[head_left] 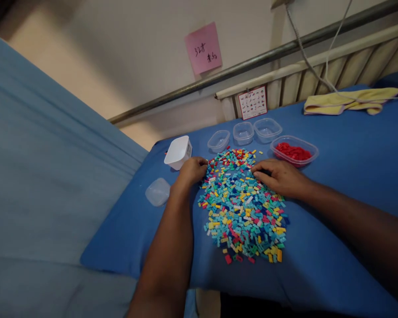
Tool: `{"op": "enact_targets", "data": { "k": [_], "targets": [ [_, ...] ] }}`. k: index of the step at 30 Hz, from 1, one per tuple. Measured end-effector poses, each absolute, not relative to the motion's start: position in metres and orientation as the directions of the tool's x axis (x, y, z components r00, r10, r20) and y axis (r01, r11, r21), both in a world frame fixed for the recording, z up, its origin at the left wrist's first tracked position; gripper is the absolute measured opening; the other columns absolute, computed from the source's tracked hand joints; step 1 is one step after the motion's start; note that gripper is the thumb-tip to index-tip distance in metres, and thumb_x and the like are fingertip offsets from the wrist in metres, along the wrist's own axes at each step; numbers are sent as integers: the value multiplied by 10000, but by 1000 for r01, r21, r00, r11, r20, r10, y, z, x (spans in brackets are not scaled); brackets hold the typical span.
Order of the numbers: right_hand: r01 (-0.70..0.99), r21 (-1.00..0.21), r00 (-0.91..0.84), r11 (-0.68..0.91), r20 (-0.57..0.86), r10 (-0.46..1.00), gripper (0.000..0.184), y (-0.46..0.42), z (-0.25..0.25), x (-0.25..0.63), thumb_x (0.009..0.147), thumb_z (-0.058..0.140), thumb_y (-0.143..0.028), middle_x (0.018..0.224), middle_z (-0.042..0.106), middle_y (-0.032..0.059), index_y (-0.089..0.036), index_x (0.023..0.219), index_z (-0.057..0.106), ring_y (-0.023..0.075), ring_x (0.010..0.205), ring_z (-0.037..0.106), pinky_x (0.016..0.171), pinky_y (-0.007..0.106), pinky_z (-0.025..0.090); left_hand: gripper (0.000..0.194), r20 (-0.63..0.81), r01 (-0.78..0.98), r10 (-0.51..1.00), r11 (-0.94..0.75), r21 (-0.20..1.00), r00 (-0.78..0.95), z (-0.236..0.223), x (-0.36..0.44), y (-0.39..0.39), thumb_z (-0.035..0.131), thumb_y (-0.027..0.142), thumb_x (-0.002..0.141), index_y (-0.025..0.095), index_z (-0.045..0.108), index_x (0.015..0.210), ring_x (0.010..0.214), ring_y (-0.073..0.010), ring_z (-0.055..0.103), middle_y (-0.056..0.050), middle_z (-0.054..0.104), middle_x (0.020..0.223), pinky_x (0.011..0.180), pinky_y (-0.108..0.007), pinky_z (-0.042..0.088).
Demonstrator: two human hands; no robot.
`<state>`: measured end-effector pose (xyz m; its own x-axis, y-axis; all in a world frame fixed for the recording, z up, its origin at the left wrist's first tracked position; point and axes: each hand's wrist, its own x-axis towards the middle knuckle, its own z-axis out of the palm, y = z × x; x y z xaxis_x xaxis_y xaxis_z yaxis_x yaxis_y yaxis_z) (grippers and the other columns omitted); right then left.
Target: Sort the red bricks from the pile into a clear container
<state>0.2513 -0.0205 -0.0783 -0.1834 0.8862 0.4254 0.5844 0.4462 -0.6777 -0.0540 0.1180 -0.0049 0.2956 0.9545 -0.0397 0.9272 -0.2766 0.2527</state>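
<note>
A broad heap of small plastic building bricks (239, 203) in turquoise, yellow, red, pink, green, dark blue and white is spread over a blue-covered surface. At the heap's far left edge is my left hand (194, 170), its fingers curled closed; what they hold, if anything, is hidden. My right hand (277, 176) rests at the far right edge of the heap, thumb and forefinger brought close together among the bricks. Whatever is between those fingertips is too small to make out. Red bricks lie mostly at the far end, between both hands.
Behind my right hand stands a clear tub of red bricks (293, 152). Clear tubs (243, 132) line the back, with a white box (178, 152) and a clear lid (158, 192) at left. A yellow cloth (348, 100) lies back right, near a radiator (305, 75).
</note>
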Motion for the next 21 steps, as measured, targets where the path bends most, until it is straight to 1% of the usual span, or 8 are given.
{"op": "enact_targets", "data": {
  "k": [3,6,10,14,18,21],
  "targets": [
    [591,-678,-177,437,420,890,189,-22,-79,252,1038,623,-343,1067,841,49,-255,1063,788,263,990,773,877,392,552,306,-76,936,951,-277,219,299,-7,-53,118,645,176,872,243,865,1075,880,-222,768,-63,851,1010,790,-289,530],
    [586,-686,-172,430,413,894,202,-22,-81,252,1046,619,-356,1101,842,51,-260,1085,792,269,1020,777,906,404,563,276,-81,949,960,-249,193,268,-8,-54,119,662,182,852,233,846,1051,840,-225,755,-70,842,958,764,-294,521],
    [589,-687,-169,425,410,896,200,-22,-82,253,1040,635,-356,1112,845,57,-263,1095,802,279,1027,782,910,417,583,209,-67,955,964,-241,173,256,-10,-55,120,662,196,823,229,815,962,788,-232,726,-67,819,884,728,-305,501],
    [588,-685,-169,430,416,893,197,-22,-82,253,1032,642,-338,1114,849,68,-256,1086,812,286,1020,783,910,435,593,221,-33,941,955,-285,181,296,-11,-56,119,672,188,798,249,807,962,829,-249,728,-67,826,948,724,-317,489],
    [577,-693,-168,431,416,894,196,-22,-81,253,1026,651,-338,1105,850,71,-251,1092,815,286,1006,781,907,443,596,242,9,932,948,-313,185,317,-8,-55,117,621,196,863,231,817,1001,821,-257,714,-88,817,936,734,-332,479],
    [576,-690,-175,438,419,891,200,-22,-80,253,1031,642,-338,1101,848,69,-251,1091,812,283,1005,780,903,437,590,278,49,893,918,-394,218,393,-4,-50,113,563,216,937,209,827,1026,860,-256,718,-100,820,983,772,-337,487]
  ]
}}
